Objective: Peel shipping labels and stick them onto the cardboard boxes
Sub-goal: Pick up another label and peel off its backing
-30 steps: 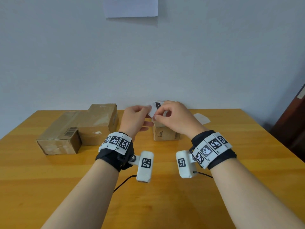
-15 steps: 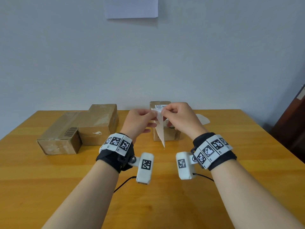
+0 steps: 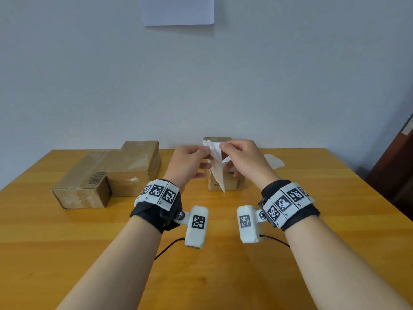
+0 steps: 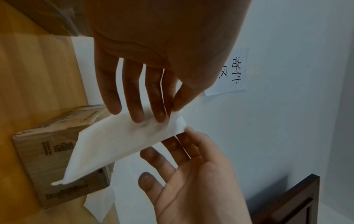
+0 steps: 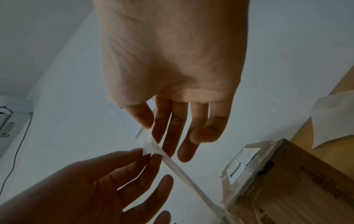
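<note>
A white label sheet point(image 3: 216, 168) hangs in the air between my hands, just in front of a small upright cardboard box point(image 3: 232, 182). My left hand point(image 3: 206, 151) pinches the sheet's top corner with thumb and forefinger, the other fingers straight. My right hand point(image 3: 222, 147) pinches the same corner from the other side. In the left wrist view the sheet point(image 4: 118, 139) slopes down past the small box point(image 4: 47, 151). The right wrist view shows the sheet point(image 5: 182, 169) edge-on, and a label point(image 5: 239, 163) stuck on the small box point(image 5: 287, 189).
Two longer cardboard boxes point(image 3: 82, 189) point(image 3: 136, 168) lie side by side at the back left of the wooden table point(image 3: 67, 253). A loose piece of white backing paper point(image 3: 273, 161) lies at the back right. A paper sign point(image 3: 178, 10) hangs on the wall.
A second ago the sheet was bunched between my fingertips. It now hangs down long from the pinched top corner, and both hands have hardly shifted.
</note>
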